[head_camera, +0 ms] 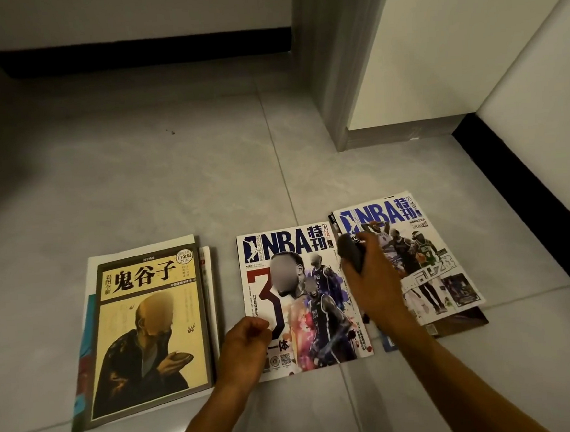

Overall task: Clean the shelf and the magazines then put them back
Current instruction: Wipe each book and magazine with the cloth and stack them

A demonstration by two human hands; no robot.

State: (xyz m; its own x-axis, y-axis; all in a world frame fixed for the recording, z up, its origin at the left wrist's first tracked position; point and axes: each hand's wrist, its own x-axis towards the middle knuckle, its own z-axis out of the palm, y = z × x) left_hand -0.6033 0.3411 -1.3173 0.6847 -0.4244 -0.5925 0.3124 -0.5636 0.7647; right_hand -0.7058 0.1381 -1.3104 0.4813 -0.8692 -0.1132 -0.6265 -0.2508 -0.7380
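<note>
Head view: right hand point(376, 287) is gripping a dark cloth point(351, 252) over the 3 o'clock magazine point(424, 256). Left hand point(247, 345) is resting fisted, holding nothing, on the middle magazine point(303, 302).

On the yellow-and-brown illustrated book point(148, 330) at the left we read the large black title "鬼谷子", with smaller characters "彩图全解" just to its left. A round white badge at its top right corner carries "白金版" and "29.80". The white middle basketball magazine point(299, 302) shows "NBA" in big blue letters, then "特刊" and a small "2024" at the right end of the masthead, "NBA SPECIAL ISSUE" running up beside the logo, a large red-and-purple "3", and "一体" near the bottom edge. The right white basketball magazine point(414, 257) repeats "NBA 特刊" in blue. We cannot make out the finer print on any cover.
</note>
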